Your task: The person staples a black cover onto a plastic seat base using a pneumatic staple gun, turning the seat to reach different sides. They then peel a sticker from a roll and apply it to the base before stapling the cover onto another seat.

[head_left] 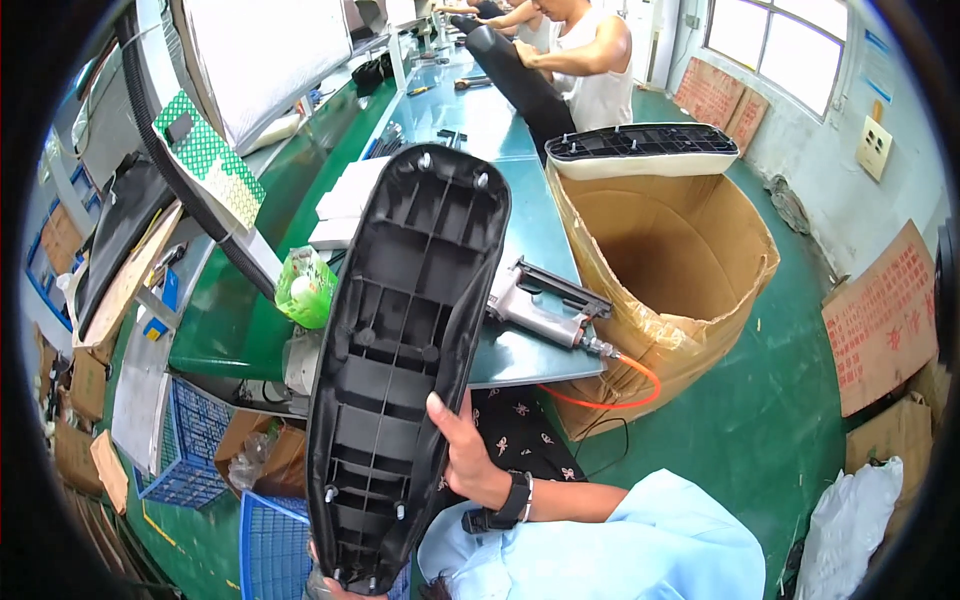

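A long black seat (385,320) stands tilted before me, its ribbed plastic underside toward me, with several metal bolts near its two ends. My right hand (470,450) is closed on its right edge, the thumb lying over the rim; a dark watch is on that wrist. At the seat's bottom end my left hand (345,592) shows only in part, holding the lower edge; most of its fingers are hidden. Beside the seat, a pneumatic staple gun (540,310) with an orange hose lies on the bench.
To the right stands a tall open cardboard box (735,270) with a white-sided seat (650,165) across its far rim. A green plastic bag (305,290) sits left of my seat. Farther along the bench (520,220), a person handles another black seat (510,80). Blue crates (185,450) stand below left.
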A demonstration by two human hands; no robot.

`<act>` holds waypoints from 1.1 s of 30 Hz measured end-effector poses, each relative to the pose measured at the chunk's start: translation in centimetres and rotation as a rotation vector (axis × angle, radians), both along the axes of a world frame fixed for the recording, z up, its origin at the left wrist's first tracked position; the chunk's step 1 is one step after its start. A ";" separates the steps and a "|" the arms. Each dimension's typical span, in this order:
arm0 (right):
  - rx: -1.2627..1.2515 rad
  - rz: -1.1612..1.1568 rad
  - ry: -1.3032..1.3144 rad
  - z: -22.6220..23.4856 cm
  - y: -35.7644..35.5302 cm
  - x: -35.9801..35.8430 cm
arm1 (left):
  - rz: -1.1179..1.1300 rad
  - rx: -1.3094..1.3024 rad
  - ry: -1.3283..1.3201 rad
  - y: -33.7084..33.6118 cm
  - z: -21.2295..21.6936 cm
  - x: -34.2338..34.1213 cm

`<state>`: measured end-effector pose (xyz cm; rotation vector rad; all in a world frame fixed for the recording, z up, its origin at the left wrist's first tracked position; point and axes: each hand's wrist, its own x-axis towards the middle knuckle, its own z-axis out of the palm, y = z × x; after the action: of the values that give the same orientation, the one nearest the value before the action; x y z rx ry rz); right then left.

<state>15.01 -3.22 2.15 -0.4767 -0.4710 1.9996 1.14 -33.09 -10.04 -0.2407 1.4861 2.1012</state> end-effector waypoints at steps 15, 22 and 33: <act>0.257 0.278 -0.782 -2.7 7.1 5.3 | -0.493 -0.890 0.998 -11.5 -0.1 -9.4; 0.316 0.607 -0.936 -2.0 9.1 7.2 | 0.082 -0.549 0.454 -4.7 4.9 -9.8; 1.446 0.079 -1.859 -2.0 18.8 14.2 | 0.118 -0.268 0.253 -1.4 8.3 -10.5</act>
<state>29.24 15.62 0.12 -1.1323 -2.6320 0.2245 -9.41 -34.47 -1.77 -0.1689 1.9501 2.0799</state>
